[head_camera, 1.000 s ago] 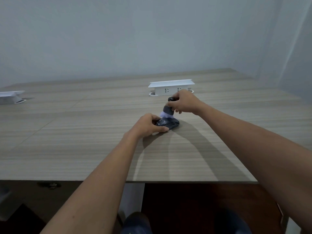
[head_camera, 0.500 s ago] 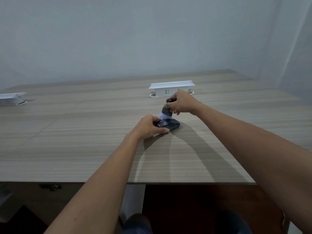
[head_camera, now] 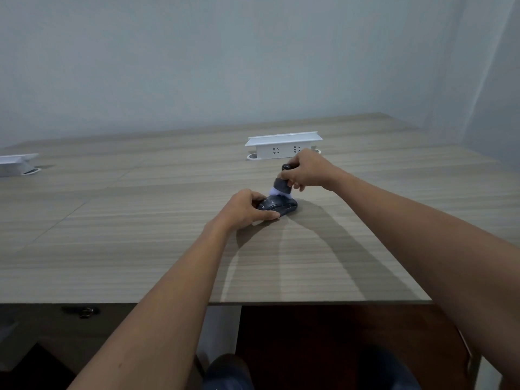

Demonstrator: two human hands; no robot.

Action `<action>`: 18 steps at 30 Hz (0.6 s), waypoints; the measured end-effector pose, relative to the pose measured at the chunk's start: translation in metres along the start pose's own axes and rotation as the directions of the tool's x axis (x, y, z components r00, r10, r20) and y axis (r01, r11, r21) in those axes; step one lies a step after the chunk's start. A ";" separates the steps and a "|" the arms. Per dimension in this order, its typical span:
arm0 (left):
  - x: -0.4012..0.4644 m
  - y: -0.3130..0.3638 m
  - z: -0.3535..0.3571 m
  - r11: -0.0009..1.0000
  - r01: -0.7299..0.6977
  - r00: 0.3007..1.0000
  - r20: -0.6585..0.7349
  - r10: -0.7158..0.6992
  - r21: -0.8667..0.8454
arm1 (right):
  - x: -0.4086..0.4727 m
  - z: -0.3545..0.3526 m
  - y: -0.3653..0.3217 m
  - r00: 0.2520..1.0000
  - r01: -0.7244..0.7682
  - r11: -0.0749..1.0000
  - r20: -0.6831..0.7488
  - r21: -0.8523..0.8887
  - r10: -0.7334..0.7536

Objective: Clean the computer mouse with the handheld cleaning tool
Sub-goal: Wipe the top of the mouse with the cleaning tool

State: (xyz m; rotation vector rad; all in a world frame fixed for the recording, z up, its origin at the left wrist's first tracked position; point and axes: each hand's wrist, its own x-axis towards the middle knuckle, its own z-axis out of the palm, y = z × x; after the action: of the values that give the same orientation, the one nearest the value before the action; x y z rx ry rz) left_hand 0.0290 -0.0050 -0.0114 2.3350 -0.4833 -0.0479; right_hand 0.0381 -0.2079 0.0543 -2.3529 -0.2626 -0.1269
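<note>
A dark computer mouse (head_camera: 281, 206) lies on the wooden table (head_camera: 140, 235), a little past its middle. My left hand (head_camera: 247, 209) grips the mouse's near left end and hides part of it. My right hand (head_camera: 306, 170) holds a dark handheld cleaning brush (head_camera: 282, 184) upright by its handle. The brush's white bristles touch the top of the mouse.
A white pop-up socket box (head_camera: 282, 145) stands just behind my right hand. Another white socket box (head_camera: 15, 163) sits at the far left. The table's front edge runs below my forearms, with dark floor and my knees beneath. A grey wall rises behind.
The brush and my right hand have shifted slightly over the mouse's top. My left hand has kept its hold on the mouse.
</note>
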 end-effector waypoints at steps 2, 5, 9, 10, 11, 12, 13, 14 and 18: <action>-0.001 0.001 0.000 1.000 0.003 1.000 -0.005 -0.003 -0.010 | -0.001 0.000 -0.004 1.000 0.009 0.999 0.007 0.052 -0.010; -0.001 0.000 0.000 1.000 0.005 1.000 -0.005 -0.005 -0.005 | 0.001 -0.001 0.003 1.000 -0.017 1.000 -0.014 0.026 0.017; 0.000 -0.001 0.000 1.000 -0.001 1.000 -0.007 0.001 0.013 | 0.000 -0.003 0.012 1.000 -0.027 0.987 0.000 -0.157 0.027; 0.000 -0.001 0.000 1.000 -0.003 1.000 -0.005 0.004 0.015 | -0.001 -0.003 0.011 1.000 -0.017 0.984 0.006 -0.178 0.019; 0.000 -0.001 0.000 1.000 -0.004 1.000 -0.003 0.004 0.017 | -0.001 -0.003 0.008 1.000 -0.007 0.982 0.010 -0.188 0.009; 0.000 -0.001 0.000 1.000 -0.003 1.000 -0.001 0.003 0.017 | -0.001 -0.002 0.004 1.000 0.002 0.983 0.011 -0.182 0.000; 0.000 -0.001 0.000 1.000 -0.003 1.000 -0.001 0.003 0.014 | -0.001 -0.002 0.000 1.000 0.008 0.988 0.011 -0.154 -0.007; 0.001 -0.002 0.001 1.000 -0.003 1.000 -0.003 0.003 0.006 | 0.000 -0.001 -0.003 1.000 0.016 0.994 0.009 -0.111 -0.015; -0.001 -0.001 0.001 1.000 -0.008 1.000 -0.011 0.008 -0.009 | 0.000 0.002 -0.012 0.999 0.029 1.000 0.027 -0.002 -0.029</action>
State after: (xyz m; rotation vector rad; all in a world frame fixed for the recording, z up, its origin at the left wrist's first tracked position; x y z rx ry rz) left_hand 0.0285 -0.0045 -0.0132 2.3236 -0.4854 -0.0330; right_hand 0.0355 -0.1976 0.0611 -2.3548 -0.3102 -0.1100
